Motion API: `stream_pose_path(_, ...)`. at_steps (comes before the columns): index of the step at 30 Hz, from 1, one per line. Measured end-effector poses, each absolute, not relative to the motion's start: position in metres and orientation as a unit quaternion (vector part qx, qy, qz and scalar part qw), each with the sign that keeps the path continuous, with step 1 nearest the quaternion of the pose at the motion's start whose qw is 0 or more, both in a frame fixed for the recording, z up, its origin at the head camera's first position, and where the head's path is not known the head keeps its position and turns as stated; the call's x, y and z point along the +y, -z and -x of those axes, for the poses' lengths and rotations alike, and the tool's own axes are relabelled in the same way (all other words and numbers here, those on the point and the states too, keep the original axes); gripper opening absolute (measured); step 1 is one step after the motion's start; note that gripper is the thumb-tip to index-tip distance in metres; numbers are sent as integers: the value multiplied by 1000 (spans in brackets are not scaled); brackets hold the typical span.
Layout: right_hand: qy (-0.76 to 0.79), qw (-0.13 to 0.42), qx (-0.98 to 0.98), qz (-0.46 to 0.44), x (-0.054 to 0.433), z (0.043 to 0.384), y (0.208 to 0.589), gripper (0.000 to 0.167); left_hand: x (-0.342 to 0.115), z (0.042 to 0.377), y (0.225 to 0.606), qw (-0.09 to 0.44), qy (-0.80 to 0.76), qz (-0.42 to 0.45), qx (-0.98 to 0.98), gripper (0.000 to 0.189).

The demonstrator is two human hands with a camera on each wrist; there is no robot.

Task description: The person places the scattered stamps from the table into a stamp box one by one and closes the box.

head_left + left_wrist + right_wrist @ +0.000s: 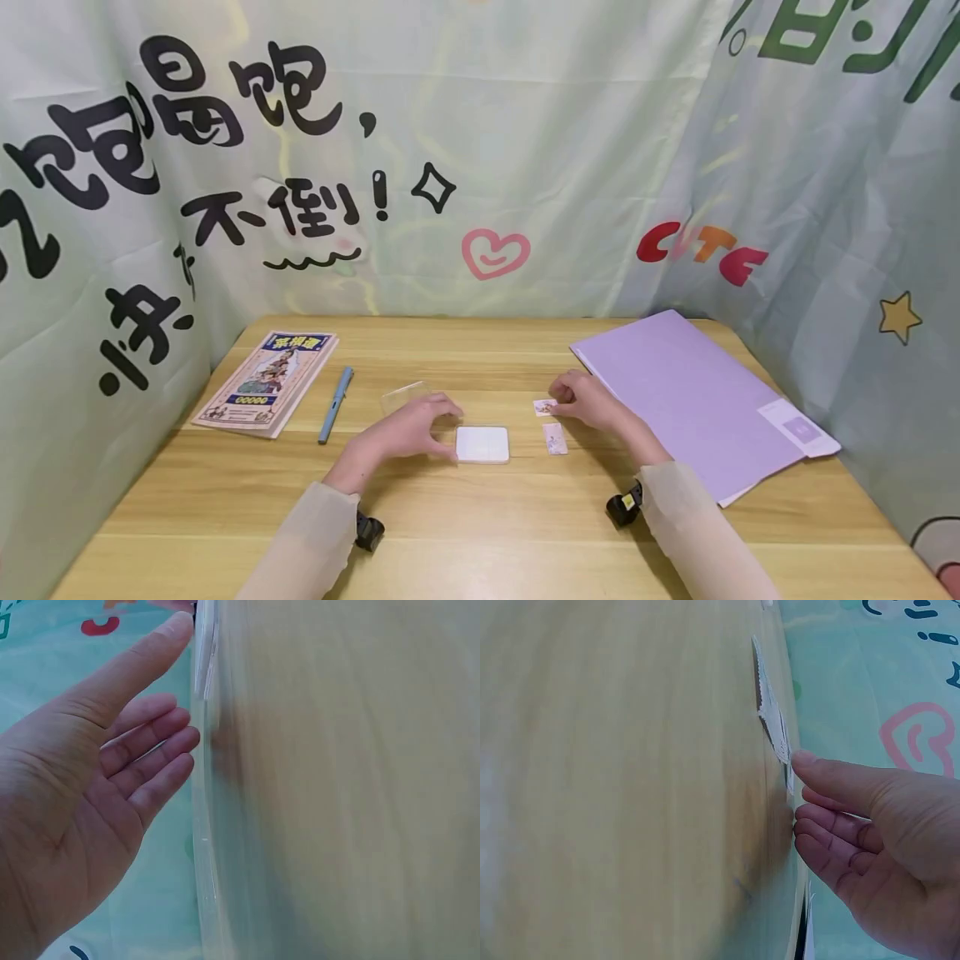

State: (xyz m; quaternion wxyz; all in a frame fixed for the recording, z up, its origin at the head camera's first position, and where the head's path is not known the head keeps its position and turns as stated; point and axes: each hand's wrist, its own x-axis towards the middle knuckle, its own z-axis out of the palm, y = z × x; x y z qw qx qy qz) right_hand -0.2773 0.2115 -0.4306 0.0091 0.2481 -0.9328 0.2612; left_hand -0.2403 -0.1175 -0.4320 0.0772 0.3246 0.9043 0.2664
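A small flat white case [482, 445] lies mid-table. My left hand [408, 429] is at its left side, thumb tip by the near left corner and fingers extended past the far one. In the left wrist view the thumb [142, 671] reaches up to the case's edge [206, 652]. My right hand [592, 402] has curled fingers, with thumb and forefinger at the right end of a small printed stamp [543, 407]. A second stamp [555, 439] lies nearer me; its toothed edge [769, 701] shows in the right wrist view.
Behind my left hand lies a clear plastic lid [405, 395]. A blue-grey pen [335, 406] and a printed booklet [266, 382] are at the left. A large purple folder [690, 400] covers the table's right side. Printed curtains [570, 167] enclose the back and sides.
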Motion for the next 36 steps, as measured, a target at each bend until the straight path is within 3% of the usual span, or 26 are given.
stream_pose_path(17, -294, -28, -927, -233, 212, 283, 431, 11, -109, 236, 426, 81, -226, -341, 909, 56)
stream_pose_path(36, -334, -64, -914, -222, 213, 287, 433, 16, -108, 235, 428, 88, -234, -332, 910, 55)
